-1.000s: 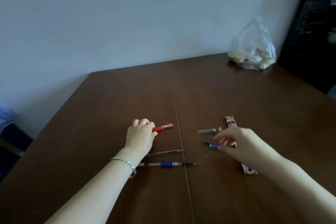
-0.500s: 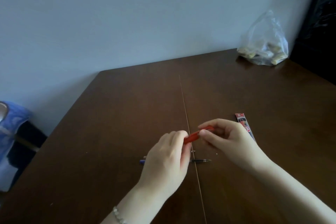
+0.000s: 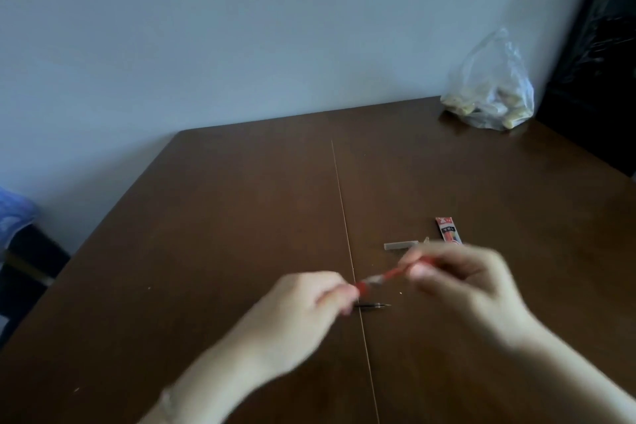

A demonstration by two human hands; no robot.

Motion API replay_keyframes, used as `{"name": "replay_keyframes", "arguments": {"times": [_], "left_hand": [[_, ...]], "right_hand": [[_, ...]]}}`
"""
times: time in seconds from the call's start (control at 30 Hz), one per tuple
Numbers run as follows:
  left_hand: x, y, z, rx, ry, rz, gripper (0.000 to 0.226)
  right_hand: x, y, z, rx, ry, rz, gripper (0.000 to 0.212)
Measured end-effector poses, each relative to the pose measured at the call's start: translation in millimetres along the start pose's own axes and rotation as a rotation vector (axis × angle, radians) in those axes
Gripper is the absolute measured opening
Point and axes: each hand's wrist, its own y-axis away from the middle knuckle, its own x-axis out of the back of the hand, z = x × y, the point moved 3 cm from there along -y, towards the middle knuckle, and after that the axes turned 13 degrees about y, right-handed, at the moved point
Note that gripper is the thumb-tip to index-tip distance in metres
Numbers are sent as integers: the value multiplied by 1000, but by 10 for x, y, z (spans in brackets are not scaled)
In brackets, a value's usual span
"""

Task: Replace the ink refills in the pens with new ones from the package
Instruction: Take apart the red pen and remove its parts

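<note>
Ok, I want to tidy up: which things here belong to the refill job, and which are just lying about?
Job: red pen held by left hand and right hand; refill package; grey pen piece; dark pen.
Lying about: plastic bag.

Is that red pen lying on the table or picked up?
Picked up: the left hand and right hand each pinch one end of the red pen.

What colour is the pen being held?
The pen is red, clearest in the head view.

Red pen [image 3: 389,275]: blurred, tilted, pinched between my left hand [image 3: 309,299] and right hand [image 3: 461,279].
Package [image 3: 447,231]: red strip, flat, just beyond.
</note>
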Motion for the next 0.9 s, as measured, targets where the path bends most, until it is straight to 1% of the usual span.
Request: {"name": "replay_keyframes", "arguments": {"times": [0.03,0.07,0.1,0.13,0.17,0.23,0.33,0.47,0.57,0.6,0.63,0.67,0.7,0.73,0.77,0.8,0.87,0.9], "left_hand": [[174,3,-113,63,39,64,32],[352,9,-232,115,46,165,34],[499,25,-320,150,-3,258,34],[576,43,-363,155,-74,319,30],[578,50,-354,139,-117,343,25],[413,21,-246,65,-133,308,23],[126,-38,-128,22,-138,260,23],[36,-61,-138,39,-90,307,22],[16,-32,-144,32,-74,329,22],[15,-22,-157,35,-69,334,22],[10,-11,-165,38,-59,344,22],[-5,-2,-176,42,-41,355,23],[-28,4,-191,46,-13,368,23],[-61,6,-205,51,18,379,23],[-101,5,-210,55,50,388,22],[-149,-1,-205,57,82,388,21],[-260,-20,-153,37,131,363,15],[-318,-34,-115,16,143,343,14]], "right_hand": [[165,-40,58,-16,-10,140,19],[346,-87,130,-40,25,271,26],[477,-149,187,-66,126,349,30],[526,-222,247,-94,265,342,29],[502,-306,322,-129,392,274,21],[342,-485,480,-193,519,131,9],[44,-724,607,-206,578,-8,11],[-180,-975,843,-179,783,-143,14],[-230,-990,972,-241,914,-268,19],[-224,-969,962,-229,928,-254,20],[-208,-924,908,-201,903,-189,20],[-183,-858,814,-168,817,-77,19],[-163,-768,701,-167,677,18,17],[-164,-668,591,-176,520,71,15],[-194,-558,497,-191,377,73,12],[-248,-441,397,-216,257,41,11],[-391,-234,252,-276,29,-27,15],[-445,-181,239,-301,-26,-31,18]]}}
